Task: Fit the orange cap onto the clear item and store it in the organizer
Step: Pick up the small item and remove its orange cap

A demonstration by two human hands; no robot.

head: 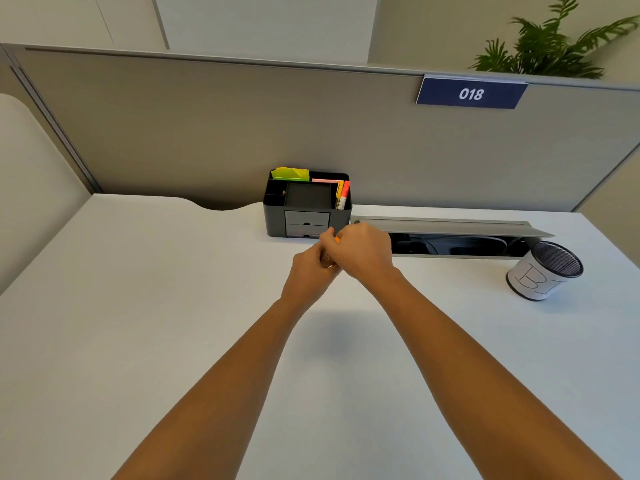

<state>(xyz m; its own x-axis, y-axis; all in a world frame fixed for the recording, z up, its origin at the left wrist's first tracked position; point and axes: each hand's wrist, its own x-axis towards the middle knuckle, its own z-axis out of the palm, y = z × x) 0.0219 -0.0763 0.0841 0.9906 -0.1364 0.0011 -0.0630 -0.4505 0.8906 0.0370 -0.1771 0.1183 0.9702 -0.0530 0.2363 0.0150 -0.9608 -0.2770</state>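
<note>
Both hands meet above the white desk, just in front of the black organizer (277,202). My right hand (360,251) is closed, and a small bit of the orange cap (337,240) shows at its fingertips. My left hand (310,271) is curled just below and to the left, touching the right hand. The clear item is hidden inside the two hands, so how cap and item sit together cannot be made out. The organizer stands against the grey partition, with two small drawers in its front.
The organizer holds yellow-green sticky notes (291,173) at its back left and an orange marker (343,195) in its right slot. To the right lie an open cable tray (450,245) and a mesh cup (545,270) wrapped in paper. White desk (156,289) spreads left and near.
</note>
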